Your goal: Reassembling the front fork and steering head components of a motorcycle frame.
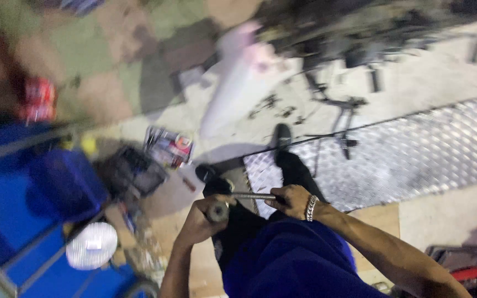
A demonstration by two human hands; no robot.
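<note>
The picture is blurred by motion. My left hand [201, 219] is closed around a short dark cylindrical part [218, 211] at the end of a thin metal rod [252, 196]. My right hand [291, 199], with a silver bracelet on the wrist, grips the other end of that rod. Both hands are held over my dark trousers and blue shirt, above my black shoes [212, 175].
A ribbed metal floor plate [415, 154] lies ahead to the right. Scattered dark tools and parts [338, 110] lie on the pale floor beyond it. A blue cabinet [23, 187] stands at the left, with a round white disc [91, 245] and a cluttered box [133, 171] beside it.
</note>
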